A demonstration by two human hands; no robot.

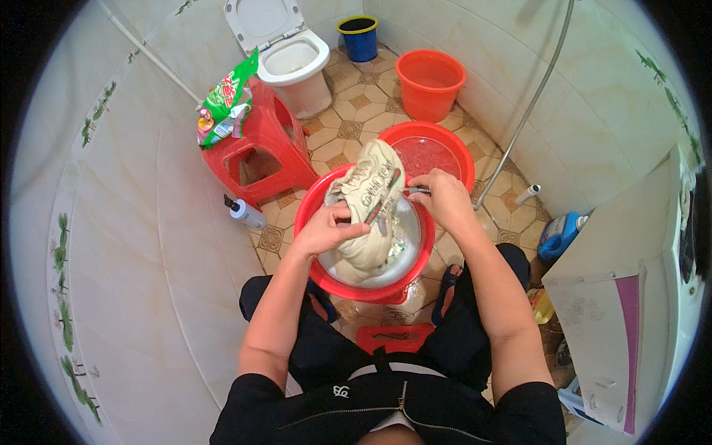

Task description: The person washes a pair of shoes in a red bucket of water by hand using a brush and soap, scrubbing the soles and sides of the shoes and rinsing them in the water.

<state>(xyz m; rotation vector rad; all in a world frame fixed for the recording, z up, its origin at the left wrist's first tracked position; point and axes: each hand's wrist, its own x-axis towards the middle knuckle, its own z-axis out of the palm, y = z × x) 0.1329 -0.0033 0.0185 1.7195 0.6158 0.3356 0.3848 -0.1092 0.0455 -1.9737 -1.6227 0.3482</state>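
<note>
My left hand point(329, 229) grips a cream sneaker point(371, 194) by its opening and side. The shoe is tilted over a red plastic basin point(301, 222), sole side turned away from me, and bears dark writing with a green and red stripe. White suds point(409, 264) fill the basin below it. At the shoe's right side, my right hand point(449, 203) pinches a thin tool with a grey handle point(420, 190), seemingly a small brush. Its working end is at or very near the shoe's edge; contact is hard to tell.
Beyond the basin stand a second red basin point(425, 156) with water and an orange-red bucket point(429, 83). Left are a red stool point(267, 150) bearing a green packet point(228, 103), and a pump bottle point(247, 214). A toilet point(295, 61), hose point(528, 105) and white cabinet point(606, 267) surround the tiled floor.
</note>
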